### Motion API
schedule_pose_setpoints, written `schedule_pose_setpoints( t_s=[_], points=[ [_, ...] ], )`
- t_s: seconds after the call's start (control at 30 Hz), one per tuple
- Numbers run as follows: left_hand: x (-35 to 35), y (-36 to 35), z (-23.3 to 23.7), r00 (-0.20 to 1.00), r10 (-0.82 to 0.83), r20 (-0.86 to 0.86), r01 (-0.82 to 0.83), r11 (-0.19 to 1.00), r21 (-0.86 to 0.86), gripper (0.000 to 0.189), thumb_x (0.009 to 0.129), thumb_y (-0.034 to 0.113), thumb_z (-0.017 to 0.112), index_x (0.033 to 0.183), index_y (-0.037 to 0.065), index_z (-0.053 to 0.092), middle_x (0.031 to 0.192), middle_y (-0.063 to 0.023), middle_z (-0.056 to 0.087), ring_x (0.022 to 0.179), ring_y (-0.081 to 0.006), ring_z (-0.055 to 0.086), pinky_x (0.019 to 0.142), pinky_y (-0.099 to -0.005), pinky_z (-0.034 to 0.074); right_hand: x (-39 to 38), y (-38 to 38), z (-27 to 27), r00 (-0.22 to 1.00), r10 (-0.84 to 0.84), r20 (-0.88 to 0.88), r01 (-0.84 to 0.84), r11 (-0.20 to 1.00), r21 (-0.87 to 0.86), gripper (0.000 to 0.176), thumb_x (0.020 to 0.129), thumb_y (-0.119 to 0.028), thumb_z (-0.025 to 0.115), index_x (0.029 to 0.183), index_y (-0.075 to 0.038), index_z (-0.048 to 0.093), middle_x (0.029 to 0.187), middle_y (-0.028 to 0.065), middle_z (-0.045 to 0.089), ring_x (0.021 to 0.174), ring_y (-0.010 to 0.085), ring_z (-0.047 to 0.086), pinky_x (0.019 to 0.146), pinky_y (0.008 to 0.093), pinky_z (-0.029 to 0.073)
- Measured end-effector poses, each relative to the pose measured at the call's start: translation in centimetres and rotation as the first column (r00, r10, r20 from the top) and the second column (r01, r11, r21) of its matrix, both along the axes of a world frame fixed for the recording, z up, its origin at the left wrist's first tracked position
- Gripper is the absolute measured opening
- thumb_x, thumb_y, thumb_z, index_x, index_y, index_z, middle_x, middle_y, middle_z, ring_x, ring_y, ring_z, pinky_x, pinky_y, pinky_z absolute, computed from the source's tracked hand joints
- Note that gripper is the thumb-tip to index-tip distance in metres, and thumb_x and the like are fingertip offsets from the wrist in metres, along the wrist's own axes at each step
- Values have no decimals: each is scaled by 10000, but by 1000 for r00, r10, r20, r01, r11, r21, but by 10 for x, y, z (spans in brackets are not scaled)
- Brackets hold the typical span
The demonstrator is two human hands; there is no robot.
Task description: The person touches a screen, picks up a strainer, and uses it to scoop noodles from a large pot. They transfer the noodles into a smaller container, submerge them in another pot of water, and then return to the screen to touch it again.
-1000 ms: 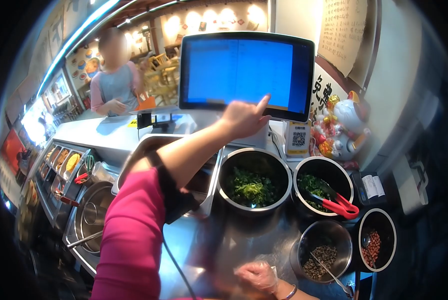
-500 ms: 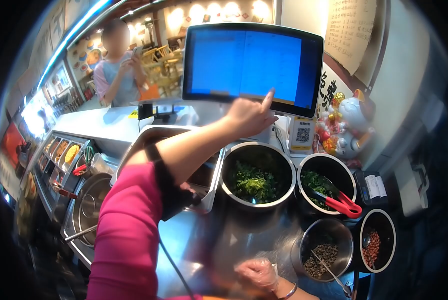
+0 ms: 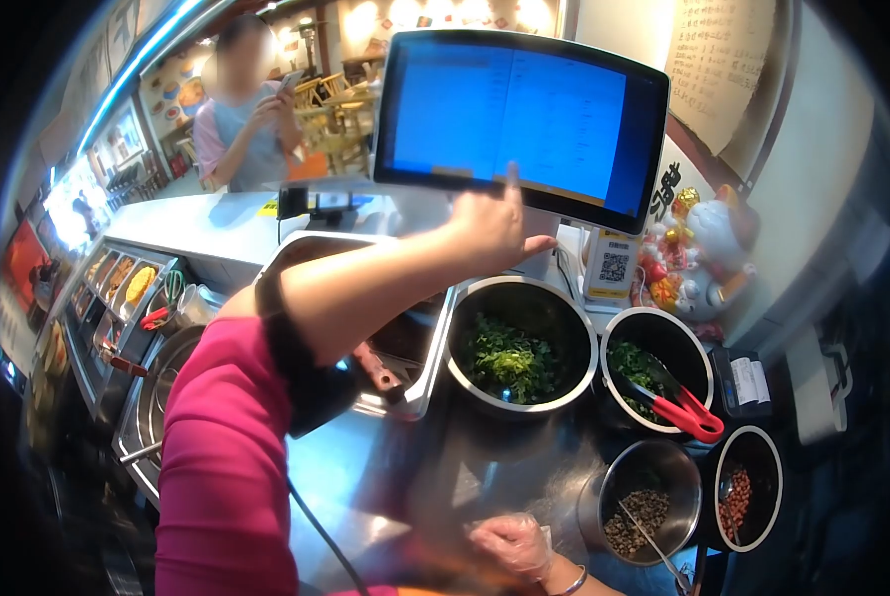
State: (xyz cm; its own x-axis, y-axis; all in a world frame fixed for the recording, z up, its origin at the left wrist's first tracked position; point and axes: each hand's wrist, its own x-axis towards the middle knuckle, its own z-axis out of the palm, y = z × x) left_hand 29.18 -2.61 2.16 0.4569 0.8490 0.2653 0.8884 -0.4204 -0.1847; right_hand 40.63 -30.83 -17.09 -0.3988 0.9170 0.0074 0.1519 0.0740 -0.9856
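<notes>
My bare left hand (image 3: 492, 221) reaches up to the lower edge of a touchscreen monitor (image 3: 524, 109) with a blue display. Its index finger is stretched out, with the fingertip overlapping the bottom of the screen, and the thumb points to the right. A pink sleeve covers the upper arm, with a black band near the elbow. Low in the view, my right hand (image 3: 512, 544) wears a clear plastic glove and is curled closed over the steel counter (image 3: 435, 507), no object showing in it. A steel pot (image 3: 604, 497) with brown bits and a spoon stands close to its right.
Two dark pots of chopped greens (image 3: 509, 363) (image 3: 634, 363) stand below the monitor, one with red-handled tongs (image 3: 688, 417). A pot of peanuts (image 3: 735, 502) is at right. Beyond the white counter (image 3: 186, 223), a person (image 3: 246, 129) holds a phone. Food trays (image 3: 117, 288) line the left.
The view has shifted slightly. My left index fingertip has moved left along the lower part of the screen, and the finger points more upright. My right hand stays almost in place.
</notes>
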Motion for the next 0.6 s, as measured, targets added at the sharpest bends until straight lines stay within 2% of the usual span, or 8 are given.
schedule_pose_setpoints(
  t_s=[0.13,0.2,0.33,0.43,0.6],
  points=[
    [-4,1,-4,1000,0,7,0,1000,1,996,732,680,282,1222,-168,105,522,-113,559,502,-228,581,468,-321,463,0,1,3,1000,-15,-26,16,999,37,87,748,-91,592,750,-6,610,667,87,599,567,154,556,522,240,436],
    [-3,-1,-3,1000,2,-4,-3,998,-59,1000,730,688,264,1222,-168,108,525,-119,559,517,-241,584,484,-326,465,0,1,4,1000,-11,-11,12,999,31,88,746,-94,595,751,-7,611,667,89,598,568,160,556,523,241,436],
    [-3,-2,-3,1000,-1,-7,1,999,-40,1000,730,687,267,1221,-169,110,525,-121,559,518,-247,583,481,-328,464,0,2,2,1000,-12,13,11,998,69,92,744,-101,598,747,-10,611,661,91,595,564,170,554,520,248,432],
    [-3,-1,-3,1000,-2,-3,2,999,-32,999,731,685,271,1221,-170,110,527,-123,559,517,-248,583,475,-328,461,-1,-1,-2,1000,-29,-10,29,999,-30,96,744,-104,597,743,-9,610,653,91,591,556,170,549,511,255,427],
    [0,-1,-1,1000,-30,0,30,999,-30,995,733,679,284,1219,-172,110,530,-118,559,516,-241,582,466,-326,457,0,2,5,1000,-6,5,6,1000,21,100,748,-103,591,740,-5,608,648,96,588,539,169,543,498,255,422]
  ],
)
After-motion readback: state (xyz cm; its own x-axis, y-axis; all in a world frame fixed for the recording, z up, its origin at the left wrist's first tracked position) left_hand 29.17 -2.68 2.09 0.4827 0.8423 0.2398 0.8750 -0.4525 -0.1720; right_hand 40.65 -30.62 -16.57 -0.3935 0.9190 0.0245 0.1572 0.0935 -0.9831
